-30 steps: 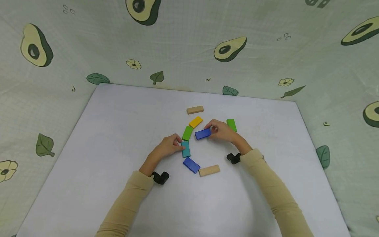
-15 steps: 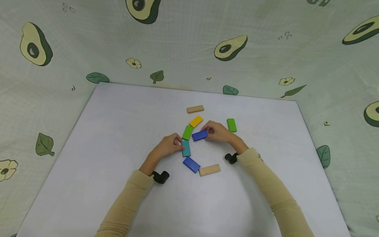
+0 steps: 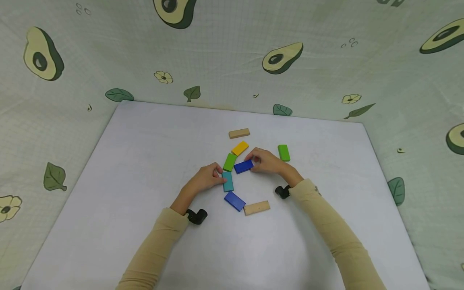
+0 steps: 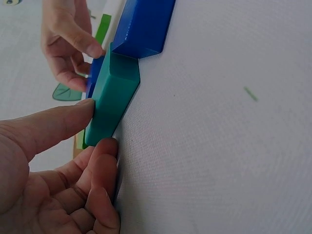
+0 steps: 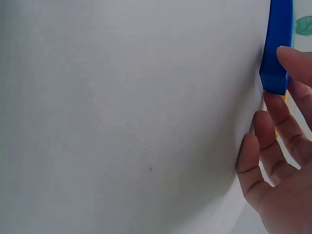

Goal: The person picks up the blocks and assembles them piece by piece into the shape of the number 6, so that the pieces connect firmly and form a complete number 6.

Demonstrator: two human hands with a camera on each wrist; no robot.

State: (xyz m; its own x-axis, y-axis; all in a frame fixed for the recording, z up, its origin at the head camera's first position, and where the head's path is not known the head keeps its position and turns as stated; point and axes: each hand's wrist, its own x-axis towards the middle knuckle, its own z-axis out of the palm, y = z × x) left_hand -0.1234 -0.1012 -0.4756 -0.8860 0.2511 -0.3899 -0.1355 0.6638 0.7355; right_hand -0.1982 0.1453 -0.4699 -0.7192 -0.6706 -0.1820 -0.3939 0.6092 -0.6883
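Observation:
Near the middle of the table my left hand (image 3: pixel 207 177) pinches a teal block (image 3: pixel 227 181) that lies flat. In the left wrist view the thumb presses the top of the teal block (image 4: pixel 117 78) and a fingertip meets its end. My right hand (image 3: pixel 268 162) pinches the right end of a blue block (image 3: pixel 243 166), thumb on top in the right wrist view. The blue block's left end is close to the green block (image 3: pixel 230 162) and the teal block. A second blue block (image 3: pixel 235 201) lies just below the teal one.
A yellow block (image 3: pixel 240 148) touches or nearly touches the green one, continuing the curve. One plain wooden block (image 3: pixel 239 133) lies behind it, another wooden block (image 3: pixel 257 208) in front. A second green block (image 3: pixel 284 153) lies right, on the white table (image 3: pixel 152 137).
My right hand has slid the blue block left and slightly nearer, toward the teal and green blocks. The left hand has stayed on the teal block.

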